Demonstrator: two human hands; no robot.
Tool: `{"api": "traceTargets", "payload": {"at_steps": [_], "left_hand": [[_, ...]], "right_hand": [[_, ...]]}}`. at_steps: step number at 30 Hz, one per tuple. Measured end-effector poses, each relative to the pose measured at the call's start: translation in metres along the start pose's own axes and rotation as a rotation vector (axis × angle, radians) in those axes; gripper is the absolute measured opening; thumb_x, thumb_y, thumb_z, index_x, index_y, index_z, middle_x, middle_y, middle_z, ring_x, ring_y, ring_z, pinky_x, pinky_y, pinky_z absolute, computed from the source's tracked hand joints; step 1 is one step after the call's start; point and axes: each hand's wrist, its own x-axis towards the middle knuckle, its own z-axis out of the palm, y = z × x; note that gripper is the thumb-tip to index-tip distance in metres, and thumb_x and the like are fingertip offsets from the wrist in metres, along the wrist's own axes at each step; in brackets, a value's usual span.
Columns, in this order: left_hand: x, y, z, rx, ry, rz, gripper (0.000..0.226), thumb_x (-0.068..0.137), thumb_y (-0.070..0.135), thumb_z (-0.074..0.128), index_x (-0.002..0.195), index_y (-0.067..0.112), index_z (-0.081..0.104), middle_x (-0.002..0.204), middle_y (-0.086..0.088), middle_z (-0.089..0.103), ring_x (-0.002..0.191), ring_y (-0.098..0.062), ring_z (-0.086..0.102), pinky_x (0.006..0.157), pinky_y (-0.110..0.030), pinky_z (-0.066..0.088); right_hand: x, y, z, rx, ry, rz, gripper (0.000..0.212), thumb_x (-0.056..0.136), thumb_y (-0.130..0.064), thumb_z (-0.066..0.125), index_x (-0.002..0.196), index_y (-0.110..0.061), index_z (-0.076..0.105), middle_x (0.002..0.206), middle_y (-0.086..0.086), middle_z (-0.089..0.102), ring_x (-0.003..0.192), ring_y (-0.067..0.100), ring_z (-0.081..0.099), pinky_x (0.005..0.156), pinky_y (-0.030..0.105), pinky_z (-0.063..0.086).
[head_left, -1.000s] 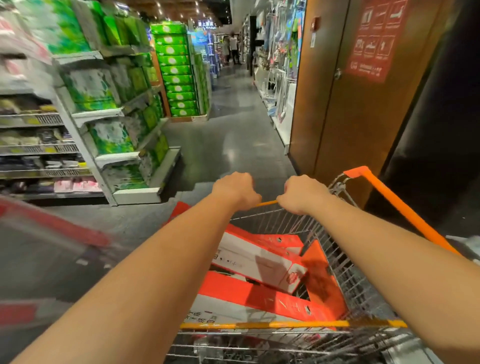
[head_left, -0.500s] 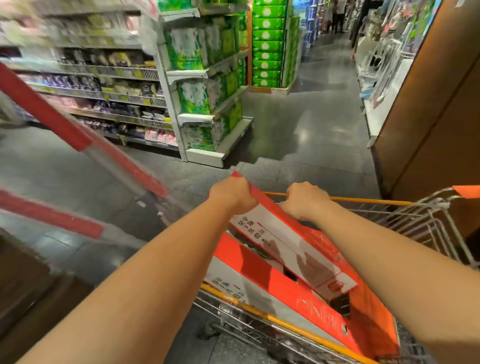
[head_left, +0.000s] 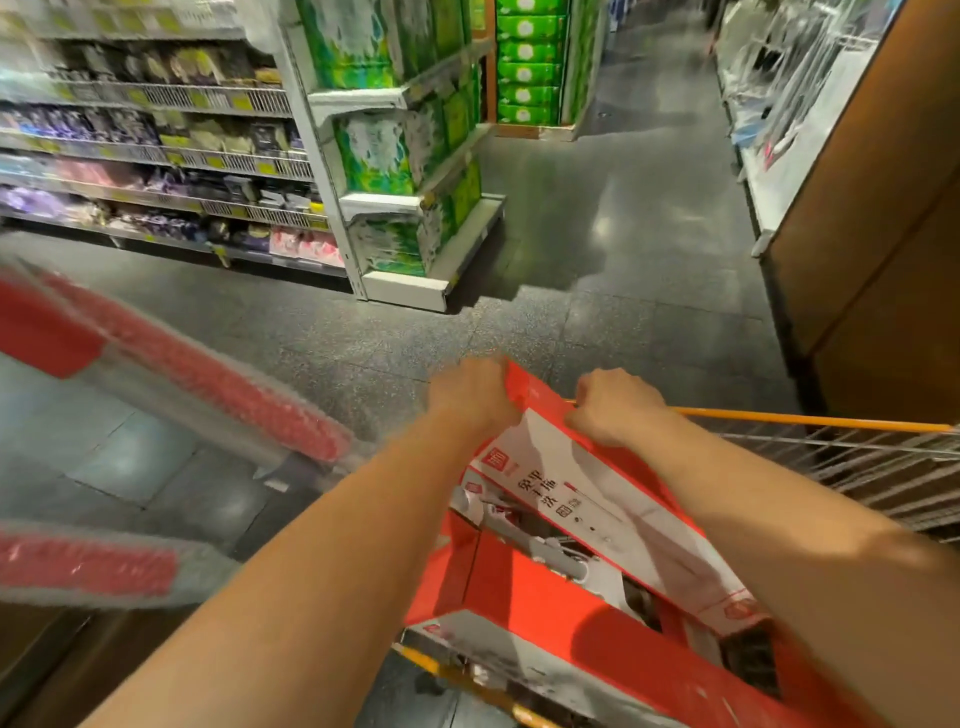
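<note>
A wire shopping cart with an orange rim (head_left: 805, 420) fills the lower right. Inside it a long red and white box (head_left: 597, 499) leans with its far end up at the rim. A second red box (head_left: 545, 608) lies under it. My left hand (head_left: 472, 397) grips the far corner of the leaning box. My right hand (head_left: 615, 402) curls over the orange rim where the box's edge meets it. Both arms reach across the cart.
A shelf end stacked with green packs (head_left: 384, 156) stands ahead left, with long product shelves (head_left: 156, 156) beside it. A pile of green boxes (head_left: 527, 62) lies farther down the aisle. A brown wall (head_left: 883, 234) rises at right. Blurred red and grey bars (head_left: 208, 384) cross the left.
The cart and view have swung left. The brown wall slid to the right edge and the shelves came nearer. The box's far end now sits up at the rim between my hands.
</note>
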Motion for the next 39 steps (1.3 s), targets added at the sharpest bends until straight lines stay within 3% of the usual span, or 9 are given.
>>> {"api": "traceTargets", "payload": {"at_steps": [3, 5, 8, 13, 16, 23, 29, 32, 39], "left_hand": [[0.018, -0.012, 0.015, -0.036, -0.014, 0.004, 0.065, 0.077, 0.04, 0.07, 0.132, 0.022, 0.041, 0.123, -0.009, 0.056, 0.115, -0.032, 0.054, 0.089, -0.042, 0.046], [0.026, -0.016, 0.022, -0.074, -0.076, 0.009, 0.087, 0.066, 0.035, 0.081, 0.138, 0.022, 0.033, 0.127, -0.011, 0.05, 0.119, -0.034, 0.05, 0.091, -0.046, 0.047], [0.033, -0.018, 0.032, -0.093, -0.139, -0.002, 0.113, 0.06, 0.034, 0.086, 0.148, 0.026, 0.016, 0.136, -0.009, 0.041, 0.125, -0.035, 0.045, 0.093, -0.049, 0.045], [0.042, -0.018, 0.043, -0.122, -0.115, -0.022, 0.121, 0.06, 0.029, 0.086, 0.151, 0.03, 0.006, 0.136, -0.01, 0.042, 0.119, -0.035, 0.051, 0.091, -0.044, 0.045], [0.043, -0.015, 0.049, -0.126, -0.127, -0.061, 0.122, 0.061, 0.03, 0.086, 0.151, 0.03, 0.003, 0.135, -0.01, 0.043, 0.122, -0.035, 0.048, 0.092, -0.044, 0.045], [0.035, -0.011, 0.053, -0.235, -0.102, -0.184, 0.127, 0.056, 0.042, 0.088, 0.151, 0.028, 0.005, 0.137, -0.009, 0.038, 0.127, -0.033, 0.043, 0.095, -0.049, 0.044], [0.024, 0.013, 0.038, -0.324, -0.002, -0.225, 0.135, 0.051, 0.053, 0.088, 0.152, 0.029, 0.002, 0.139, -0.013, 0.038, 0.129, -0.037, 0.042, 0.098, -0.051, 0.041], [0.02, 0.031, 0.027, -0.374, 0.028, -0.2, 0.137, 0.05, 0.057, 0.087, 0.152, 0.03, -0.001, 0.138, -0.015, 0.042, 0.128, -0.035, 0.044, 0.099, -0.049, 0.041], [0.011, 0.079, 0.001, -0.548, 0.064, -0.03, 0.145, 0.044, 0.058, 0.089, 0.151, 0.036, -0.006, 0.139, -0.014, 0.037, 0.126, -0.031, 0.046, 0.099, -0.044, 0.044]], "right_hand": [[0.022, -0.005, 0.014, 0.036, -0.025, -0.002, 0.042, 0.079, -0.035, 0.068, 0.115, -0.016, 0.058, 0.117, 0.011, 0.063, 0.108, 0.031, 0.06, 0.075, 0.032, 0.041], [0.035, -0.007, 0.025, 0.068, -0.04, -0.039, 0.055, 0.072, -0.041, 0.075, 0.116, -0.016, 0.053, 0.12, 0.01, 0.061, 0.11, 0.03, 0.059, 0.074, 0.032, 0.041], [0.051, -0.005, 0.038, 0.111, -0.067, -0.083, 0.083, 0.064, -0.04, 0.084, 0.132, -0.014, 0.043, 0.132, 0.011, 0.053, 0.121, 0.031, 0.052, 0.089, 0.038, 0.047], [0.07, 0.001, 0.047, 0.179, -0.127, -0.142, 0.112, 0.06, -0.03, 0.088, 0.149, -0.012, 0.023, 0.145, 0.013, 0.043, 0.133, 0.03, 0.042, 0.105, 0.037, 0.039], [0.077, 0.003, 0.054, 0.246, -0.162, -0.17, 0.106, 0.061, -0.023, 0.087, 0.147, -0.011, 0.026, 0.143, 0.012, 0.047, 0.13, 0.028, 0.046, 0.103, 0.035, 0.04], [0.074, 0.004, 0.054, 0.339, -0.06, -0.192, 0.071, 0.047, -0.015, 0.09, 0.112, -0.012, 0.06, 0.11, 0.011, 0.06, 0.102, 0.03, 0.061, 0.077, 0.031, 0.048], [0.051, 0.028, 0.024, 0.435, 0.051, -0.129, 0.068, 0.048, -0.008, 0.088, 0.108, -0.016, 0.058, 0.099, 0.0, 0.046, 0.087, 0.018, 0.048, 0.069, 0.026, 0.037], [0.038, 0.042, 0.008, 0.504, 0.105, -0.1, 0.062, 0.045, -0.007, 0.087, 0.096, -0.022, 0.055, 0.1, 0.003, 0.052, 0.085, 0.019, 0.049, 0.062, 0.025, 0.032], [-0.005, 0.073, -0.029, 0.625, 0.329, 0.035, 0.064, 0.041, -0.001, 0.083, 0.099, -0.018, 0.063, 0.099, 0.004, 0.06, 0.085, 0.022, 0.056, 0.057, 0.022, 0.036]]}}
